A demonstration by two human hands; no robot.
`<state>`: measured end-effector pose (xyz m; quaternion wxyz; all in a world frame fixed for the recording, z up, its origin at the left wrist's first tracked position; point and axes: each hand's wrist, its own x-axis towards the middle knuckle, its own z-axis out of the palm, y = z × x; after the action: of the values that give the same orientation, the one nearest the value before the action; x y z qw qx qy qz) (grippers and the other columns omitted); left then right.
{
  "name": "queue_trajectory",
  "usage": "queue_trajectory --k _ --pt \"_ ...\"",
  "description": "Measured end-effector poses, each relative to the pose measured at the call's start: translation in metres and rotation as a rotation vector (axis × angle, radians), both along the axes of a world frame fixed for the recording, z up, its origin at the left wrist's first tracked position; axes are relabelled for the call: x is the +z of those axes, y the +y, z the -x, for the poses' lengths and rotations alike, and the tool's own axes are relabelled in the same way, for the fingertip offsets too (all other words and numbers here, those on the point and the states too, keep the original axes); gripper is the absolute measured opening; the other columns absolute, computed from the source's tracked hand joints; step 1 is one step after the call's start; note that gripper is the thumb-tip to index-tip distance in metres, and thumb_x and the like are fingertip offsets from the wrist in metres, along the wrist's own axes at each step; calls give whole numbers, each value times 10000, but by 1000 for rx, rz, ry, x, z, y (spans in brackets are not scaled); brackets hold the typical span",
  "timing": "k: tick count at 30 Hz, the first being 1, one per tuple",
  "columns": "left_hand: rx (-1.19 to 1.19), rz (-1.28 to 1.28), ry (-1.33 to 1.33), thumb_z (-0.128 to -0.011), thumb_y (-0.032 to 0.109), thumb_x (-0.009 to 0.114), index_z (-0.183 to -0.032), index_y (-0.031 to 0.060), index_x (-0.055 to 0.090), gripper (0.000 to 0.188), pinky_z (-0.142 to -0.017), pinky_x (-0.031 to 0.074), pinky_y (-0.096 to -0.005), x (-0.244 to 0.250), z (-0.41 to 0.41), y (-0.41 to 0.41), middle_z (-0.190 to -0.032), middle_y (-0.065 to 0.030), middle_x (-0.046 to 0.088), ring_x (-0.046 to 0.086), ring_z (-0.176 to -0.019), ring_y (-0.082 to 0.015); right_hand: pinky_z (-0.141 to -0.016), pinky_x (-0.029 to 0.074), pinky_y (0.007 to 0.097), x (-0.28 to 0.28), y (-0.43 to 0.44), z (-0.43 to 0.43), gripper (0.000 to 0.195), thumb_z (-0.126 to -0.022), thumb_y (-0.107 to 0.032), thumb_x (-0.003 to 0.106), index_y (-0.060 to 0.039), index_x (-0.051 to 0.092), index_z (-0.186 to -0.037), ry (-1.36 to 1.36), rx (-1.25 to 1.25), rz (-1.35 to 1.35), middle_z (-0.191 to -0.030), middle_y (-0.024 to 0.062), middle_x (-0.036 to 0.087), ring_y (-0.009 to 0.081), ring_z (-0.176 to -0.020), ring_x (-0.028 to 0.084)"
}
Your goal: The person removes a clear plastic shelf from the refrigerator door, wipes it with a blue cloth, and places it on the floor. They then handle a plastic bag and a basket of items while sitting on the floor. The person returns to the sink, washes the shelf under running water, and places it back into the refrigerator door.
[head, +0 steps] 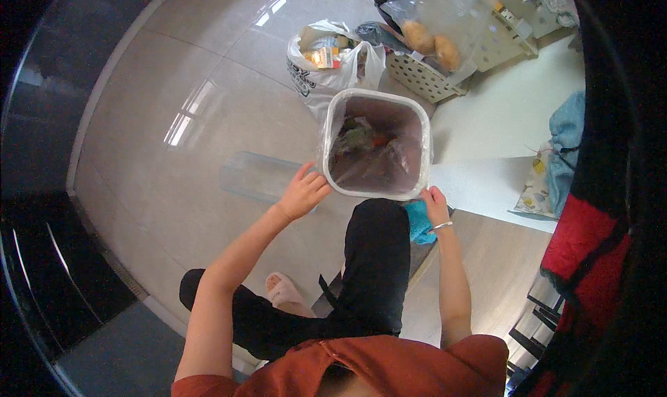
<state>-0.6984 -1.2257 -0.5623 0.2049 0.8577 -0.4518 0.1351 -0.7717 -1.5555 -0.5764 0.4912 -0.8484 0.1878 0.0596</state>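
Note:
A white-rimmed trash bin (376, 194) with a clear plastic liner stands before my knees, with dark and greenish refuse inside. My left hand (306, 191) is at the bin's lower left corner, its fingers by the liner's edge; whether it grips the plastic is hard to tell. At the lower right corner, my right hand (435, 204) pinches the edge of the liner folded over the rim. A clear plastic container (255, 175) lies on the floor, partly behind my left hand. A turquoise cloth (419, 222) is beside my right hand.
Behind the bin stands a white plastic bag (307, 79) holding packages. Beige perforated baskets (424, 79) are at the upper right, near potatoes (432, 45) in a clear bag and a black pan (388, 6). A blue cloth (565, 131) hangs at the right.

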Motion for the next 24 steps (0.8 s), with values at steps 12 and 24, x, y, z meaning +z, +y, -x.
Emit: queue_trajectory --k 12,24 --pt "179 1 98 -649 123 533 -726 107 497 87 -900 249 -447 -31 21 -5 -872 -46 491 465 -898 -186 -812 344 275 -68 7 3 273 -793 -71 394 35 444 -1040 24 -114 -190 -1007 85 516 177 -924 471" --pt "1393 997 1590 -721 306 547 -1040 -49 354 515 -481 430 -262 -124 58 51 -720 -128 493 505 -565 -165 -617 412 252 -35 11 29 242 -791 -216 480 23 522 -793 47 -103 -199 -712 74 565 135 -659 536"
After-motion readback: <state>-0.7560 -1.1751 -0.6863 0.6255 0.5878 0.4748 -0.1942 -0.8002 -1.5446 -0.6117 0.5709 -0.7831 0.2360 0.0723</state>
